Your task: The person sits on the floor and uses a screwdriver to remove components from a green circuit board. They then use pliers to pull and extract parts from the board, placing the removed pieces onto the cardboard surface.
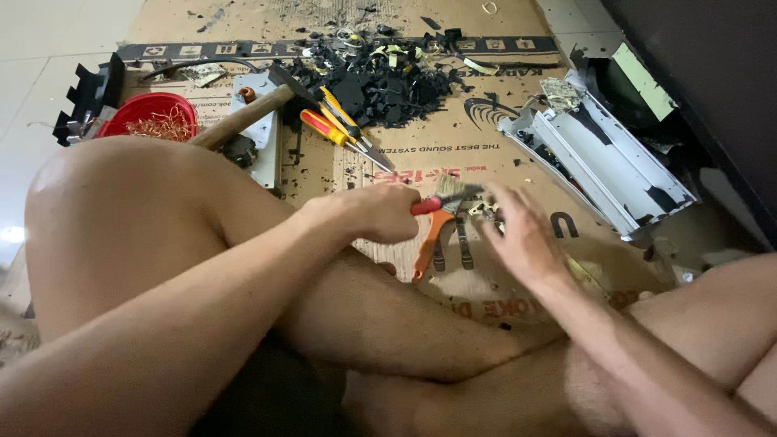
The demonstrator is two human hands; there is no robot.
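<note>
While gripping pliers (443, 212), left hand (380, 212) fisted, right hand (518, 231) splayed.

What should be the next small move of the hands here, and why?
Probably the right hand should steady the small metal piece at the pliers' tip. The left hand grips the red-handled pliers, whose jaws point at that piece, while the right hand is blurred and only near it, so a firm hold seems missing.

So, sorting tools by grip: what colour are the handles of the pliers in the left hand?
Red and orange pliers, gripped by the left hand; head view.
</note>
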